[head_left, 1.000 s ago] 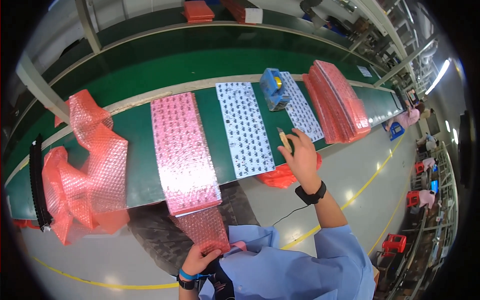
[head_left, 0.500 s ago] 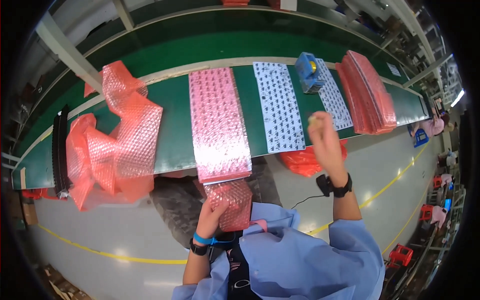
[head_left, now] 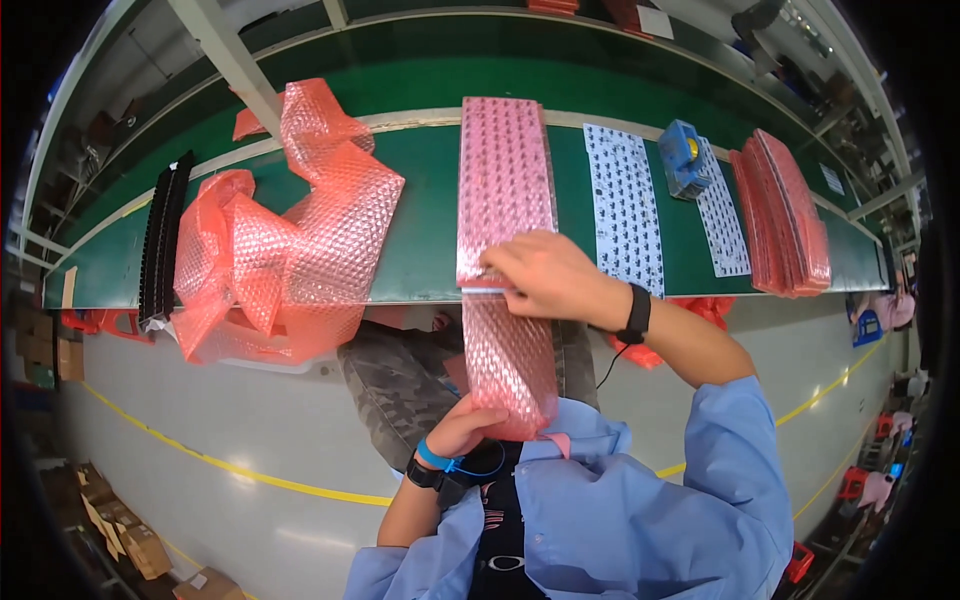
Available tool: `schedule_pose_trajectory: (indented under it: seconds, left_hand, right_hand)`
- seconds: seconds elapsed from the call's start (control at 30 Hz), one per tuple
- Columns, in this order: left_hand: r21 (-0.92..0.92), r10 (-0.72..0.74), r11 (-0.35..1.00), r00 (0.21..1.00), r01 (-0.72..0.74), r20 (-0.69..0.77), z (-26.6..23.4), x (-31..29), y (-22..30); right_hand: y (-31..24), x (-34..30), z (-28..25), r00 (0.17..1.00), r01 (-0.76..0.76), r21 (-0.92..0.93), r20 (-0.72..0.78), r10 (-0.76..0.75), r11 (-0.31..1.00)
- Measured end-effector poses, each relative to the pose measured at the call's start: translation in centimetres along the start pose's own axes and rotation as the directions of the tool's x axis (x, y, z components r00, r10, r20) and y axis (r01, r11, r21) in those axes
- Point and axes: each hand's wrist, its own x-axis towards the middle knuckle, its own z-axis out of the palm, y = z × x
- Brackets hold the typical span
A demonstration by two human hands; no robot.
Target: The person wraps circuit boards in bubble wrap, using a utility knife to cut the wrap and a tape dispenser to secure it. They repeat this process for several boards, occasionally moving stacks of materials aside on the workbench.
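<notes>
A long stack of boards wrapped in pink bubble wrap point(head_left: 505, 165) lies across the green bench, its near end at the bench edge. From that end a flap of pink bubble wrap point(head_left: 510, 365) hangs toward my body. My left hand point(head_left: 465, 428) is closed on the flap's lower end, thumb on top. My right hand point(head_left: 550, 275) lies across the near end of the wrapped stack, fingers curled over the bubble wrap and thumb by the edge. Whether a small piece of tape is under its fingertips, I cannot tell.
White boards with dark marks point(head_left: 625, 210) lie to the right, beside a blue tape dispenser point(head_left: 683, 160) standing on another board point(head_left: 722, 225). Farther right is a pile of pink wrapped packs point(head_left: 785, 215). Crumpled pink bubble wrap point(head_left: 320, 240) and black strips point(head_left: 165, 240) lie left.
My right hand has moved left from near the tape dispenser, where a small yellowish thing was at its fingertips, onto the wrapped stack. The flap now stretches out longer under my left hand.
</notes>
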Motion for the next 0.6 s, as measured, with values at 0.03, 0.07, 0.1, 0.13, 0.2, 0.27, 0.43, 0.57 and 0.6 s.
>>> schedule_pose_trajectory:
  seconds: [0.03, 0.07, 0.1, 0.13, 0.2, 0.27, 0.43, 0.57, 0.6]
  left_hand:
    - [-0.002, 0.007, 1.000, 1.000, -0.007, 0.001, -0.1, 0.1, 0.2]
    - [0.031, 0.012, 0.999, 1.000, -0.012, -0.013, -0.2, 0.2, 0.4]
    - [0.065, 0.016, 0.998, 1.000, -0.014, -0.027, -0.3, 0.3, 0.7]
    - [0.100, 0.019, 0.995, 0.999, -0.015, -0.041, -0.4, 0.3, 0.9]
    - [0.128, -0.005, 0.992, 1.000, 0.009, -0.030, -0.6, 0.1, 1.4]
    - [0.181, -0.066, 0.981, 0.998, 0.067, -0.010, -0.8, -0.2, 1.8]
    - [0.270, -0.100, 0.962, 0.962, 0.029, 0.253, -0.9, -0.7, 1.1]
    - [0.358, -0.022, 0.930, 0.959, -0.084, 0.282, 0.4, -2.2, 0.4]
    - [0.633, 0.127, 0.734, 0.965, -0.246, 0.228, 0.4, -2.6, 0.5]
  right_hand:
    - [1.0, 0.8, -0.2, 1.000, 0.009, 0.011, -0.029, -0.009, 1.000]
    - [1.9, 1.6, -0.6, 0.998, 0.018, 0.022, -0.059, -0.016, 1.000]
    - [2.7, 2.2, -0.9, 0.998, 0.022, 0.019, -0.059, -0.021, 1.000]
    - [3.4, 2.7, -1.1, 0.998, 0.010, 0.027, -0.060, -0.009, 1.000]
    - [4.7, 3.6, -1.6, 0.998, -0.017, 0.044, -0.061, 0.020, 0.999]
    - [6.0, 4.4, -1.8, 0.996, -0.015, 0.039, -0.084, 0.019, 0.999]
    - [7.9, 5.0, -1.2, 0.982, 0.009, 0.057, -0.191, 0.002, 0.998]
    - [5.3, 2.8, -3.2, 0.972, -0.175, 0.186, -0.124, 0.200, 0.967]
    - [3.9, 1.5, -4.4, 0.952, -0.276, 0.235, -0.068, 0.299, 0.932]
